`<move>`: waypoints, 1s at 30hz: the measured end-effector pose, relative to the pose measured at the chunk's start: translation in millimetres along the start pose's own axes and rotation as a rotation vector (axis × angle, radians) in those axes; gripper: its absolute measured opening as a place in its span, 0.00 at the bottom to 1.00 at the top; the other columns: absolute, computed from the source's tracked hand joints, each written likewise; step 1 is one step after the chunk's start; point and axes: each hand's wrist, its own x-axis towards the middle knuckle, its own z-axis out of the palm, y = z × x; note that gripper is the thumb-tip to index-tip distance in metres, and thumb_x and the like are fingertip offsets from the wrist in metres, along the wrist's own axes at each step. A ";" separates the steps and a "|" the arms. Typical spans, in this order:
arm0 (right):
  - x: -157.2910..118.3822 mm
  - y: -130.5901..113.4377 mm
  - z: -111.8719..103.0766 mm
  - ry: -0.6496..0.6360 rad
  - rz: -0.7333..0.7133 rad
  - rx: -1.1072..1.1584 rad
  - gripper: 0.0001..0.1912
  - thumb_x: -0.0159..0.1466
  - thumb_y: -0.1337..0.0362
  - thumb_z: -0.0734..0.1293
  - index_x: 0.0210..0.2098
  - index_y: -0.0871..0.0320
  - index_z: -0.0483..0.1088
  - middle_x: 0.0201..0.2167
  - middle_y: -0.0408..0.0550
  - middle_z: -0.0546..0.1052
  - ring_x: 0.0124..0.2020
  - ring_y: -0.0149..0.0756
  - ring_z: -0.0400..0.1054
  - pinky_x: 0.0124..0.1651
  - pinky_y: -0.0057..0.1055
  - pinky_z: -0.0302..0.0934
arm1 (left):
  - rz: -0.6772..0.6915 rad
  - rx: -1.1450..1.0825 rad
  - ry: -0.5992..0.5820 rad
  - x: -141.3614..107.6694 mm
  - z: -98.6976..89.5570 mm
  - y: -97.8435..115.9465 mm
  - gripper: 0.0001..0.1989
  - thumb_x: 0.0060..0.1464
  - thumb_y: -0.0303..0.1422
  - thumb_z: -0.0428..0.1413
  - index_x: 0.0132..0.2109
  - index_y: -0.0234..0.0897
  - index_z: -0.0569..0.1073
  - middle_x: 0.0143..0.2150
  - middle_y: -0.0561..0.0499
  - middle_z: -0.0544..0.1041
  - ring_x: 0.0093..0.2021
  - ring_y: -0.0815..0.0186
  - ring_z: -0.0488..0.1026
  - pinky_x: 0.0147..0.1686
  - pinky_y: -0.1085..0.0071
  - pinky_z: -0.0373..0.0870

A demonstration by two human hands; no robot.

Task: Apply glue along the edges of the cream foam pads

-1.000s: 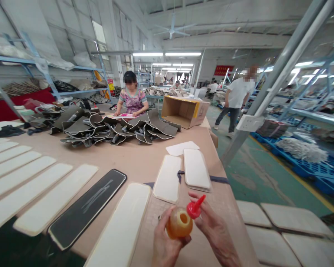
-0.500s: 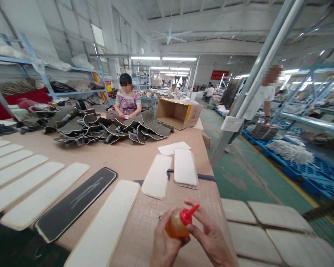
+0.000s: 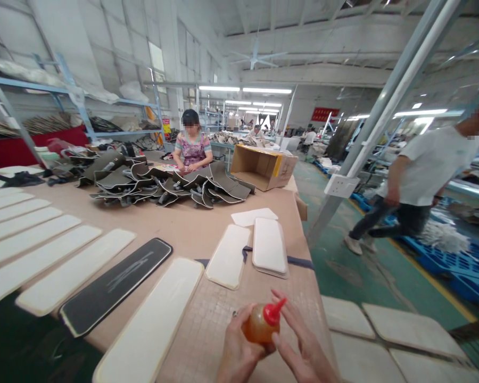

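My left hand (image 3: 238,346) is closed around a squeeze bottle (image 3: 259,325) of amber liquid. Its red pointed nozzle cap (image 3: 274,311) tilts up to the right. Close beside the bottle is my right hand (image 3: 303,343), its fingers apart near the cap and its thumb by the bottle's side; whether it touches is hard to tell. Beyond the hands lie a white rounded panel (image 3: 228,256) and a small stack of similar panels (image 3: 270,246). Left of the hands a long white panel (image 3: 154,319) reaches over the table's near edge, beside a black panel (image 3: 117,284) with a pale smear.
More white panels (image 3: 43,239) line the table's left. A heap of dark grey pieces (image 3: 163,183) and a cardboard box (image 3: 263,165) stand farther back, near a seated co-worker (image 3: 192,143). A metal post (image 3: 367,127) rises on the right; another person (image 3: 427,175) walks past it.
The view has shifted slightly. My right thumb has moved from the red cap down toward the bottle's side. The walking person has come closer on the right.
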 end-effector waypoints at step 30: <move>44.8 -37.7 -38.0 0.042 0.107 -0.288 0.40 0.60 0.52 0.65 0.64 0.47 0.40 0.65 0.46 0.47 0.64 0.43 0.42 0.62 0.47 0.42 | -0.149 -0.248 -0.603 28.8 -40.7 32.5 0.33 0.23 0.31 0.69 0.44 0.34 0.75 0.42 0.48 0.74 0.44 0.57 0.67 0.42 0.68 0.65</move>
